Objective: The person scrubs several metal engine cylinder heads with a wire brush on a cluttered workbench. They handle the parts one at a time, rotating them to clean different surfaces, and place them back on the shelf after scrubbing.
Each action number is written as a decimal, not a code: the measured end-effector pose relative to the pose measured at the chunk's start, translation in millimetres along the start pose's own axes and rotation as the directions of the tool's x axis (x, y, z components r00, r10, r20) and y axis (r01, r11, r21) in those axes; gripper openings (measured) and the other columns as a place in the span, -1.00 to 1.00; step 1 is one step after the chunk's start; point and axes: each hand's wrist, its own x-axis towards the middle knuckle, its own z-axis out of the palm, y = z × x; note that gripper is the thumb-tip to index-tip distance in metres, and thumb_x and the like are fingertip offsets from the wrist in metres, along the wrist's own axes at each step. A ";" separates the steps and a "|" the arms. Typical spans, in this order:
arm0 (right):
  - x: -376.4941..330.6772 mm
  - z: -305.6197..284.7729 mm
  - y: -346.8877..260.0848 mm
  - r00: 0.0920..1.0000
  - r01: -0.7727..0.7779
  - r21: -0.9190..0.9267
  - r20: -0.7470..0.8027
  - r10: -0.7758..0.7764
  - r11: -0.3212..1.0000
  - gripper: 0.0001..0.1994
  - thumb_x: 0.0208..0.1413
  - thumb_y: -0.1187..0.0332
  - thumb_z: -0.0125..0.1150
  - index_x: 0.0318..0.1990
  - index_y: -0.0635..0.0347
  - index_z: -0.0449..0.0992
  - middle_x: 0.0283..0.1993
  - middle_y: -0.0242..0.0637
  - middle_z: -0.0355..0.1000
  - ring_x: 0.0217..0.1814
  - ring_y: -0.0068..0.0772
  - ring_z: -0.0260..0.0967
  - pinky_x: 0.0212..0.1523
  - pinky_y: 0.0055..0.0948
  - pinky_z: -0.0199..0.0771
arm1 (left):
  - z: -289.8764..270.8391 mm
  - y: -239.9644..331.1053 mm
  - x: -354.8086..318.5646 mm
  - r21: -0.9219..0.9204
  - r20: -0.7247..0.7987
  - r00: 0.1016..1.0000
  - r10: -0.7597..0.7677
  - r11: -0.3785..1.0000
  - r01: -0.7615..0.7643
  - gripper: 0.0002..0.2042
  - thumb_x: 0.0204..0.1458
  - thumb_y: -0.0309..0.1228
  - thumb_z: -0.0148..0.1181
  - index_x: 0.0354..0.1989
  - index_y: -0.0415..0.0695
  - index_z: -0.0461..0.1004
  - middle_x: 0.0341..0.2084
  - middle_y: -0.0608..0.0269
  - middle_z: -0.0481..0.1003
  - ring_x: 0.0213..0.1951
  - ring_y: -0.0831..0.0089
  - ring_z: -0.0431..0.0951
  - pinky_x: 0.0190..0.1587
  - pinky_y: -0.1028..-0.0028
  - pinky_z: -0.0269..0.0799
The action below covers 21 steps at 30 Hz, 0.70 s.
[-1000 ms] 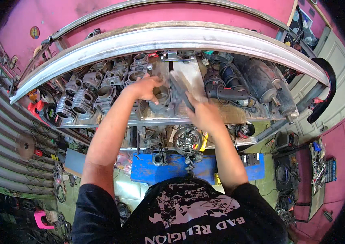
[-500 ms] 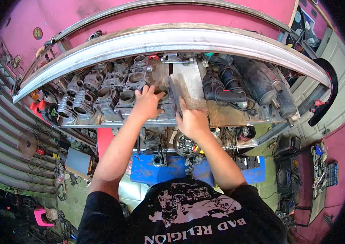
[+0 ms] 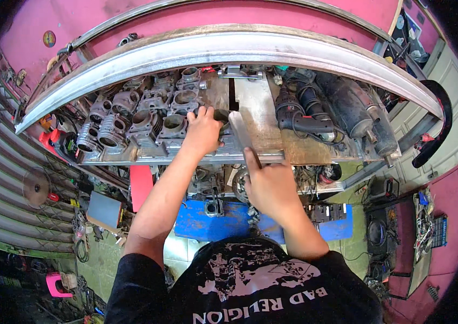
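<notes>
My left hand (image 3: 203, 131) is closed on a finned engine cylinder (image 3: 227, 143) standing on the bench, its fingers curled over the top by the bore. My right hand (image 3: 273, 186) grips the near end of a long flat file (image 3: 241, 131), index finger stretched along it. The file lies slantwise at the right side of the cylinder, its far tip by the bore's rim. Its near end is hidden in my hand. A second cylinder with an open bore (image 3: 174, 123) stands just left of my left hand.
Several more engine cylinders (image 3: 113, 132) crowd the bench's left side. On the right lie a corded power tool (image 3: 304, 124) and dark exhaust mufflers (image 3: 350, 110). A metal-faced beam (image 3: 229, 47) spans above the bench's far side. Below is a blue panel (image 3: 207, 224).
My right hand has drawn back toward me and slightly right, pulling the file nearer. My left hand stays on the cylinder.
</notes>
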 end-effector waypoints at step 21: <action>34.1 2.9 17.1 0.880 -0.406 0.148 0.331 0.341 0.902 -0.35 0.26 0.14 0.17 0.46 0.22 0.28 -0.27 0.23 0.61 -0.16 0.24 0.63 -0.04 0.10 0.60 | 10.0 -50.2 30.9 0.109 -0.016 0.910 0.414 0.905 -0.410 -0.57 -0.12 -0.21 0.53 0.01 0.16 0.73 0.16 0.15 0.42 0.26 0.11 0.30 0.18 -0.09 0.24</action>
